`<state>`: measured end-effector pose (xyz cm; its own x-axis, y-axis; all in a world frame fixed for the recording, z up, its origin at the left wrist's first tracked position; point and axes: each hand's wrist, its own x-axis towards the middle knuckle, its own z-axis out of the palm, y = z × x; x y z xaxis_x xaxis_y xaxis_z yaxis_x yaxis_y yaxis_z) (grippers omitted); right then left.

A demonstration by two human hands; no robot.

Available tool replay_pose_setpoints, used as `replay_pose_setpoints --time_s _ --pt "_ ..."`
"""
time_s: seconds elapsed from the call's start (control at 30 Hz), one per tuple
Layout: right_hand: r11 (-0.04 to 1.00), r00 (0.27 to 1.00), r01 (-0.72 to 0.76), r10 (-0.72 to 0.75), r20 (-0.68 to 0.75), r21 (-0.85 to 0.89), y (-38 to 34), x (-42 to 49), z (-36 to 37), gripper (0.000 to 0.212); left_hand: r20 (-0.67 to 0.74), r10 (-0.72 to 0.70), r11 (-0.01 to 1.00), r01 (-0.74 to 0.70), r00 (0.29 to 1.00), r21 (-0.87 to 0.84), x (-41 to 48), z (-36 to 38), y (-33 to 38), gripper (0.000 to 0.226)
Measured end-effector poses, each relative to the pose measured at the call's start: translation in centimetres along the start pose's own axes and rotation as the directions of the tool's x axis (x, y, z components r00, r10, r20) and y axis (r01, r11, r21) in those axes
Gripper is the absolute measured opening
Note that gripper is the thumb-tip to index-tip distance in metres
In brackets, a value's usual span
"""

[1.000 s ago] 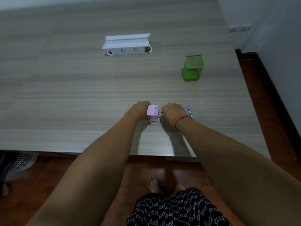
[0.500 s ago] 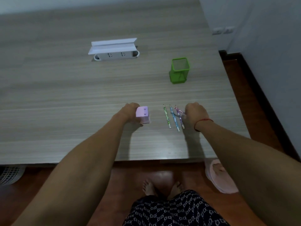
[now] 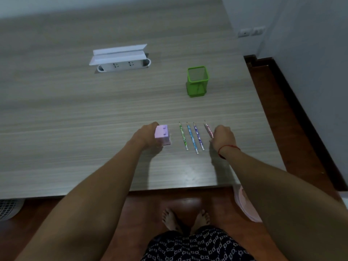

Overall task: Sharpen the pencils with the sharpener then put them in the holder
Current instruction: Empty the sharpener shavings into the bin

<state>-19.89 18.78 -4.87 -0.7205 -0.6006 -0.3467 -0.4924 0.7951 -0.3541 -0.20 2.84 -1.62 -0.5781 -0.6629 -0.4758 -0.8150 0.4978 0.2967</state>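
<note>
Spanning most of the view, a grey wood-grain table (image 3: 75, 119) is seen, and everything is set on it. Far beyond the left hand's grip, a white socket box (image 3: 122, 63) with a raised lid is let into the tabletop. A green mesh holder (image 3: 196, 81) is stood upright well beyond the right hand's grip and slightly to its inner side. The left hand (image 3: 146, 134) is curled round a pink sharpener (image 3: 162, 134), which is held down against the tabletop. The right hand (image 3: 223, 137) is closed on a pink pencil (image 3: 208, 129), which is pinched near its lower end with the point aimed away from the person; whether it is touching the table cannot be told. Between the two grips three pencils are laid side by side, apart from one another, points away: a green pencil (image 3: 183, 136) nearest the sharpener, a blue pencil (image 3: 191, 137) in the middle, and a purple pencil (image 3: 198, 136) just beside the held one. A red string (image 3: 226, 147) is worn round the right wrist.
</note>
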Motion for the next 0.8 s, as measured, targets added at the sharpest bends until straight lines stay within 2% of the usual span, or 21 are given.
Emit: replay_pose_setpoints --time_s 0.2,0.3,0.4,0.43,0.5,0.63,0.73,0.8 --pt "1.0 1.0 -0.007 0.007 0.01 0.007 0.3 0.1 0.3 0.023 -0.001 -0.007 0.999 0.007 1.0 -0.046 0.0 0.2 0.0 0.053" --pt "0.999 1.0 0.008 -0.008 -0.004 0.053 -0.8 -0.2 -0.2 0.026 0.009 -0.014 1.0 0.014 1.0 -0.016 0.0 0.1 0.0 0.052" --pt "0.979 0.984 0.157 -0.166 0.059 0.129 -3.7 -1.0 -0.2 0.028 0.034 -0.022 0.999 0.02 0.999 0.051 0.1 -0.2 0.0 0.051" --pt "0.962 0.964 0.23 -0.246 0.105 0.146 -4.8 -1.4 0.1 0.031 0.035 -0.022 0.997 0.02 0.999 0.073 0.1 -0.4 0.0 0.052" --pt "0.924 0.91 0.333 -0.367 0.195 0.187 -6.7 -2.2 1.3 0.052 0.025 -0.022 0.995 0.019 0.999 0.098 0.2 -0.6 -0.3 0.052" --pt "0.902 0.86 0.376 -0.425 0.282 0.213 -8.8 -3.0 4.1 0.088 0.003 -0.012 0.995 0.012 1.0 0.097 0.0 -1.1 -1.5 0.051" --pt "0.905 0.864 0.369 -0.418 0.281 0.211 -9.6 -2.8 5.6 0.092 -0.009 -0.038 0.993 0.038 0.999 0.11 -0.6 -1.4 -2.7 0.055" --pt "0.897 0.867 0.383 -0.432 0.247 0.222 -10.4 -2.8 6.3 0.081 -0.026 -0.043 0.993 0.046 0.999 0.111 -1.0 -1.5 -3.5 0.057"
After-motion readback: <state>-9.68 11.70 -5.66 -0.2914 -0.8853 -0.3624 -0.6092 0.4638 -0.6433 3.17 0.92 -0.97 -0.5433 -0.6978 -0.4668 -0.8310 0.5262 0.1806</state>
